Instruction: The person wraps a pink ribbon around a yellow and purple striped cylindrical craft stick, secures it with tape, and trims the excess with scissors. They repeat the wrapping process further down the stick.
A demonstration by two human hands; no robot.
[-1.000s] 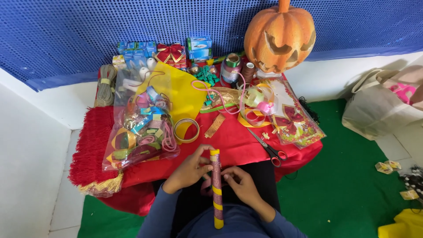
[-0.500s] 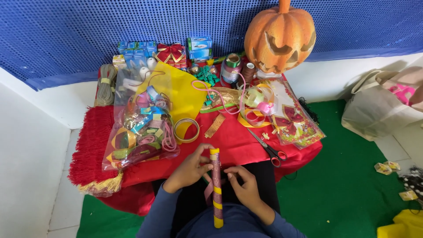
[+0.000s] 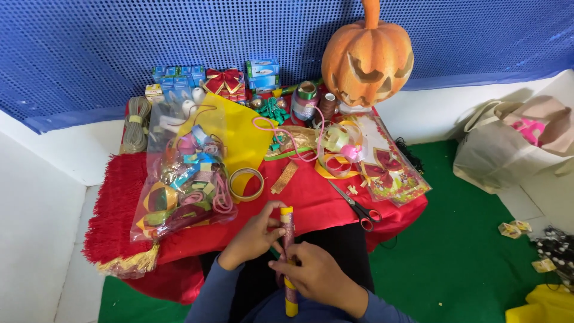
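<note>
I hold a thin yellow stick wound with glittery pink ribbon [image 3: 288, 230] upright over my lap, just in front of the red-covered table [image 3: 311, 203]. My left hand [image 3: 254, 236] grips its upper part near the yellow top end. Lower down, my right hand [image 3: 317, 275] closes around the middle of the stick, fingers pressed on the ribbon. The stick's yellow bottom end shows below my right hand.
On the red cloth lie a clear bag of ribbon rolls [image 3: 185, 185], a tape ring [image 3: 246, 183], scissors with red handles [image 3: 357, 207], a yellow sheet [image 3: 245, 140], ribbon spools [image 3: 306, 100] and a carved orange pumpkin [image 3: 368, 57]. A beige bag [image 3: 514, 146] stands on green floor at right.
Both hands stay on the stick; my right hand has shifted slightly along the ribbon. Nothing on the table has moved.
</note>
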